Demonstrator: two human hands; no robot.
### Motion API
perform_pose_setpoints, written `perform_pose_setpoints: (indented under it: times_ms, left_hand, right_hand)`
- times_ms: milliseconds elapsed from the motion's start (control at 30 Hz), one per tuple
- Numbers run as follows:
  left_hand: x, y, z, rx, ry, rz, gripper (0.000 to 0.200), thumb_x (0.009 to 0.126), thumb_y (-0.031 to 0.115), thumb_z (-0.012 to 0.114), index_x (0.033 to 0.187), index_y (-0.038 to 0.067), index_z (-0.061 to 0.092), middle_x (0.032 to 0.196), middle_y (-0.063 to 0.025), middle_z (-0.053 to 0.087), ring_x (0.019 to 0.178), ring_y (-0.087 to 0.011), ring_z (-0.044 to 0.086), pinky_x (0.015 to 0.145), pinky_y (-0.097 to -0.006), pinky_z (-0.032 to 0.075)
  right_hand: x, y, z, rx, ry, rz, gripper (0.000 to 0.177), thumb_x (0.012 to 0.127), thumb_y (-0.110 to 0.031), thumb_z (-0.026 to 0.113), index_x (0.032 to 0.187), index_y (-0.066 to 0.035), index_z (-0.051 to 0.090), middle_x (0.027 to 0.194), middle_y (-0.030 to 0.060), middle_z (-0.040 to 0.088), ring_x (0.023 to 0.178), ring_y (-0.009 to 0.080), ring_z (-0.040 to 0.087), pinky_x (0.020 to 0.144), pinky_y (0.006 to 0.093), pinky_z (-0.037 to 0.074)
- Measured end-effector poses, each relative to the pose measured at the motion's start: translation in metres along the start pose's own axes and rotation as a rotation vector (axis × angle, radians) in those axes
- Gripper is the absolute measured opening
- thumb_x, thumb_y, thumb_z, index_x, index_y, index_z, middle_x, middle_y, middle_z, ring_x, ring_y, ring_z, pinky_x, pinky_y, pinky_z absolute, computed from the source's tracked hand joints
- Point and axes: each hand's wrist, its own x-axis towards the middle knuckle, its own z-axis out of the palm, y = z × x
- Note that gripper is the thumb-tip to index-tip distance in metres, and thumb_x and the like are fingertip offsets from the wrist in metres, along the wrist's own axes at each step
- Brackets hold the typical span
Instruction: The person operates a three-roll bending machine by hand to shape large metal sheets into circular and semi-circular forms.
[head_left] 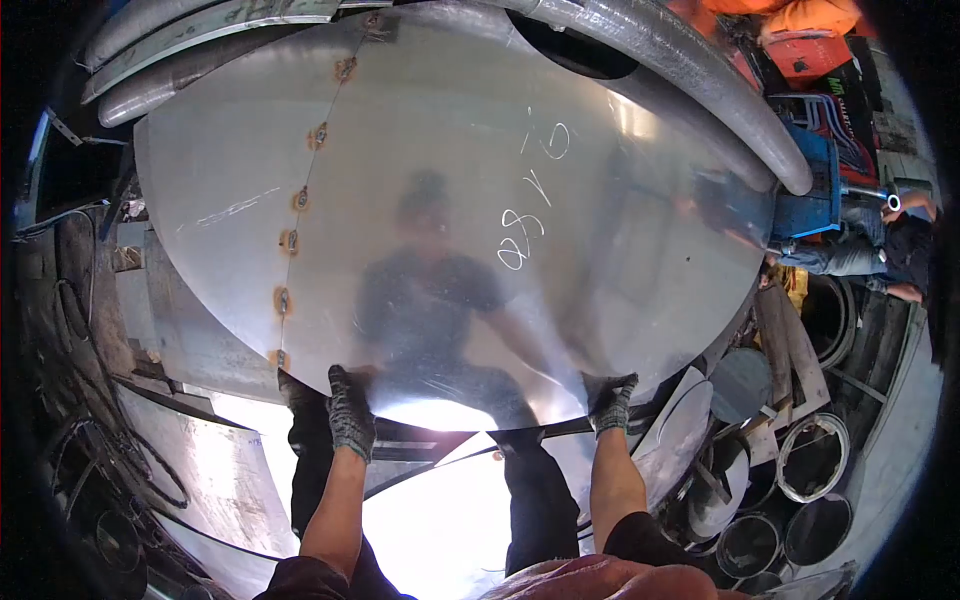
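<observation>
A large round sheet of shiny metal (420, 180) fills the middle of the view, with chalk-like writing on it and my reflection across it. A seam with several rust-ringed weld spots (302, 198) runs down its left part. At the near edge, my gloved left hand (351, 412) grips the sheet, its fingers partly hidden. Further right along that same edge, my gloved right hand (610, 402) is also closed on the sheet. Both gloves are grey knit with dark fingers.
Thick metal pipes (690, 80) curve along the sheet's far edge. Ring-shaped pipe pieces (815, 457) and cut plates lie at the right. Cables (130, 440) coil on the left. Another person (865, 245) is at the far right beside a blue metal piece (810, 180).
</observation>
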Motion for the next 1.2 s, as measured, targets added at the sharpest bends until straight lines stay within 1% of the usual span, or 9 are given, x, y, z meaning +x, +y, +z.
perform_pose_setpoints:
  times_ms: [133,167,267,367,467,633,900,1033,1200]
  left_hand:
    - [-0.009,0.02,0.015,-0.194,0.032,-0.215,0.049,0.101,0.051,0.065,0.126,0.009,0.065,0.122,-0.0064,0.068,0.116,-0.0219,0.061,0.112,-0.039,0.04]
    - [-0.009,0.025,0.021,-0.235,0.034,-0.273,0.049,0.1,0.052,0.066,0.126,0.01,0.065,0.122,-0.006,0.068,0.116,-0.0219,0.061,0.113,-0.0393,0.04]
    - [-0.018,0.031,0.017,-0.222,0.022,-0.357,0.057,0.1,0.054,0.064,0.136,0.01,0.061,0.134,-0.0077,0.065,0.126,-0.0222,0.057,0.117,-0.0388,0.036]
    - [-0.018,0.013,-0.01,-0.029,-0.113,-0.21,0.068,0.1,0.058,0.061,0.148,0.01,0.052,0.149,-0.0076,0.055,0.139,-0.0232,0.048,0.122,-0.0385,0.029]
    - [-0.031,0.043,0.022,-0.286,-0.016,-0.387,0.071,0.1,0.058,0.062,0.152,0.011,0.051,0.152,-0.0076,0.055,0.141,-0.0257,0.048,0.123,-0.0405,0.029]
    - [-0.028,0.009,-0.027,-0.049,-0.197,-0.155,0.061,0.109,0.054,0.044,0.152,0.01,0.048,0.159,-0.0081,0.045,0.146,-0.0264,0.042,0.126,-0.0424,0.025]
    - [-0.056,0.062,0.012,-0.228,-0.066,-0.404,0.058,0.107,0.041,0.043,0.155,0.007,0.044,0.161,-0.0122,0.043,0.145,-0.0336,0.042,0.121,-0.055,0.028]
    - [-0.037,0.045,-0.011,-2.12,0.052,-0.985,0.055,0.106,0.033,0.042,0.154,0.005,0.045,0.159,-0.0151,0.045,0.141,-0.0381,0.045,0.119,-0.06,0.029]
    - [-0.05,0.036,0.002,-2.856,0.52,-0.887,0.056,0.105,0.029,0.044,0.153,0.002,0.045,0.157,-0.0192,0.046,0.141,-0.0411,0.045,0.118,-0.0615,0.03]
  right_hand:
    - [-0.03,0.015,0.036,-0.03,-0.065,0.024,0.118,0.079,-0.083,0.063,0.16,-0.002,0.031,0.163,0.0118,0.04,0.146,0.0288,0.036,0.126,0.0457,0.025]
    - [0.0,-0.003,-0.009,0.545,-0.208,0.364,0.113,0.084,-0.082,0.058,0.16,-0.004,0.031,0.165,0.0092,0.036,0.148,0.03,0.032,0.127,0.0468,0.024]
    - [-0.009,-0.006,-0.003,-0.149,-0.109,0.071,0.112,0.077,-0.088,0.059,0.151,-0.004,0.045,0.131,0.0097,0.066,0.125,0.0285,0.053,0.124,0.0404,0.03]
    - [0.012,-0.021,-0.035,0.86,-0.136,0.465,0.111,0.076,-0.089,0.06,0.149,-0.007,0.049,0.14,0.0096,0.063,0.13,0.0281,0.052,0.125,0.039,0.028]
    - [-0.032,0.002,0.004,-0.781,-0.273,-0.39,0.105,0.074,-0.09,0.06,0.141,-0.008,0.058,0.142,0.0097,0.063,0.13,0.029,0.054,0.122,0.0408,0.033]
    - [-0.082,0.015,0.059,-0.46,-0.077,-0.122,0.103,0.081,-0.091,0.049,0.146,-0.011,0.051,0.149,0.0094,0.055,0.136,0.0359,0.049,0.121,0.0525,0.033]
    - [-0.053,-0.014,0.015,-0.499,-0.074,-0.019,0.123,0.077,-0.098,0.041,0.161,-0.008,0.032,0.166,0.0158,0.036,0.146,0.0434,0.037,0.125,0.0579,0.023]
    - [-0.037,0.031,0.029,-0.394,-0.116,-0.01,0.119,0.078,-0.096,0.043,0.161,-0.01,0.032,0.166,0.017,0.035,0.146,0.0444,0.037,0.124,0.0604,0.023]
    - [0.005,0.018,-0.004,-0.355,0.03,-0.104,0.115,0.079,-0.092,0.049,0.16,-0.013,0.032,0.164,0.0178,0.036,0.146,0.0448,0.037,0.122,0.0644,0.026]
